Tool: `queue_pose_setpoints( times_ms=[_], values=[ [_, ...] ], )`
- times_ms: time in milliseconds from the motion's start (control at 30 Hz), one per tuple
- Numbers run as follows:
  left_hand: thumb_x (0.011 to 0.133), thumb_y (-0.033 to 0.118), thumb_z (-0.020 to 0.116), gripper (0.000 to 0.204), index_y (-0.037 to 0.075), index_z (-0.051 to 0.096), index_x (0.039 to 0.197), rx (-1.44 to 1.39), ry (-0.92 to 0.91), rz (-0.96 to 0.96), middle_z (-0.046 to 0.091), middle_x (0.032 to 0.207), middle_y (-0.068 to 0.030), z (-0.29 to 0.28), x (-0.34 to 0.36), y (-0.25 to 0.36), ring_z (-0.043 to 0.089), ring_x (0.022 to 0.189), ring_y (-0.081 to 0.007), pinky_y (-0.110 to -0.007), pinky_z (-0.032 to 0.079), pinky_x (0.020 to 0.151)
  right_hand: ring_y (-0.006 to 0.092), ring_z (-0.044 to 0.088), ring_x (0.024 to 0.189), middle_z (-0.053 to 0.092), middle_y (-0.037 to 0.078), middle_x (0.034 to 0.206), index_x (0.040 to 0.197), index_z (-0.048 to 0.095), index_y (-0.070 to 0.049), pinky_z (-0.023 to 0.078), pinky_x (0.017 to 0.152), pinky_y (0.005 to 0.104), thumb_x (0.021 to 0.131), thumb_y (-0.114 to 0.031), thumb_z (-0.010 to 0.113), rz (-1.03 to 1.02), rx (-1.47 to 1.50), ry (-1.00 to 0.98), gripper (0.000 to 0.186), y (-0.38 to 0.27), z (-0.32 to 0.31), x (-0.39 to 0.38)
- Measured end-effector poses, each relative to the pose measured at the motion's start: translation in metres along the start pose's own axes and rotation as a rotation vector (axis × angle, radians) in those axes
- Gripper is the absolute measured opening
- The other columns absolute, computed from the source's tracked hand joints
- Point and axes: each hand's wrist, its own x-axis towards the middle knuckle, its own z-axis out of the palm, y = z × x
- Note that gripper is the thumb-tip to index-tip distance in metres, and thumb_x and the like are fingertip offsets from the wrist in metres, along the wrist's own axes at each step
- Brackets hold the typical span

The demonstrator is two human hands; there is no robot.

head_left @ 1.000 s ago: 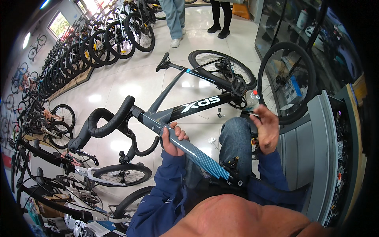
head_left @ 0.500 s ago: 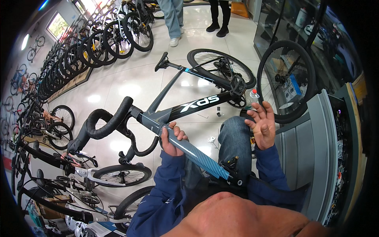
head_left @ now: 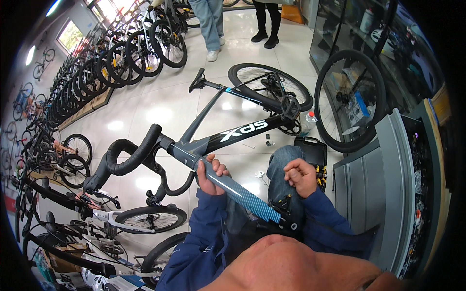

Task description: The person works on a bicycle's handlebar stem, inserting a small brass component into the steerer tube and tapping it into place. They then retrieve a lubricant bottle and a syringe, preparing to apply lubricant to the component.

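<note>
A grey and black road bike frame (head_left: 228, 136) leans across in front of me, its front wheel off. My left hand (head_left: 211, 175) is wrapped round the upper part of its fork (head_left: 238, 191), just below the head of the frame. Blue stripes mark the fork's lower end, which points toward my lap. A small black brake caliper (head_left: 281, 206) sits by that end. My right hand (head_left: 300, 177) is raised over my right knee with its fingers curled in, and nothing shows in them. Black-taped drop handlebars (head_left: 128, 155) turn off to the left.
A loose wheel (head_left: 318, 106) leans against a glass case at right. Near it are a clear bottle with a red cap (head_left: 308, 122) and an open black tool case (head_left: 310, 151). Rows of bikes (head_left: 121, 58) line the left. Two people (head_left: 208, 29) stand at the back.
My right hand has dropped toward my knee and its spread fingers have curled in, uncovering the tool case. My left hand keeps its hold on the fork. The view has shifted slightly.
</note>
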Motion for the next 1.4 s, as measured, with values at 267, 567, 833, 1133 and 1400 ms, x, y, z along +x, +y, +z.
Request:
queue_pose_setpoints(
  times_ms=[267, 567, 833, 1133, 1400],
  values=[
    [0.110, 0.047, 0.047, 0.050, 0.005, 0.056, 0.135, 0.041, 0.026, 0.012, 0.053, 0.089, -0.0031, 0.000, -0.002, 0.001, 0.054, 0.079, -0.0150, -0.035, 0.053, 0.080, 0.0047, 0.062, 0.069, 0.070, 0.003, 0.081, 0.104, 0.069, -0.002, 0.049, 0.064, 0.0205, 0.100, -0.019, 0.073, -0.085, -0.294, -0.024, 0.019, 0.006, 0.011, 0.000],
    [0.110, 0.046, 0.047, 0.048, 0.005, 0.056, 0.134, 0.034, 0.000, 0.001, 0.054, 0.091, -0.0030, 0.002, -0.002, 0.001, 0.055, 0.080, -0.0148, -0.036, 0.054, 0.083, 0.0023, 0.055, 0.067, 0.068, 0.000, 0.079, 0.101, 0.072, 0.000, 0.047, 0.061, 0.0201, 0.096, -0.013, 0.075, -0.093, -0.285, 0.007, 0.015, 0.001, 0.016, 0.000],
    [0.111, 0.046, 0.045, 0.048, 0.006, 0.056, 0.134, -0.017, 0.002, -0.008, 0.059, 0.090, -0.0037, 0.002, -0.001, 0.001, 0.058, 0.080, -0.0164, -0.039, 0.056, 0.083, 0.0033, 0.058, 0.067, 0.069, 0.001, 0.079, 0.101, 0.071, 0.000, 0.048, 0.062, 0.0206, 0.097, -0.014, 0.074, -0.101, -0.313, 0.002, 0.015, 0.002, 0.016, 0.001],
    [0.110, 0.046, 0.046, 0.049, 0.004, 0.056, 0.135, 0.006, -0.009, -0.002, 0.054, 0.091, -0.0038, 0.000, -0.001, 0.001, 0.056, 0.080, -0.0153, -0.037, 0.055, 0.084, 0.0046, 0.063, 0.069, 0.072, 0.002, 0.080, 0.102, 0.070, -0.001, 0.049, 0.064, 0.0206, 0.098, -0.015, 0.073, -0.082, -0.336, -0.021, 0.015, 0.001, 0.015, 0.001],
    [0.110, 0.047, 0.046, 0.047, 0.007, 0.058, 0.132, 0.032, 0.040, 0.004, 0.058, 0.089, -0.0030, 0.000, -0.001, 0.001, 0.057, 0.078, -0.0159, -0.037, 0.055, 0.081, 0.0050, 0.063, 0.069, 0.071, 0.002, 0.080, 0.101, 0.071, -0.001, 0.049, 0.064, 0.0211, 0.098, -0.015, 0.073, -0.096, -0.361, -0.030, 0.015, 0.001, 0.012, 0.000]
  ],
)
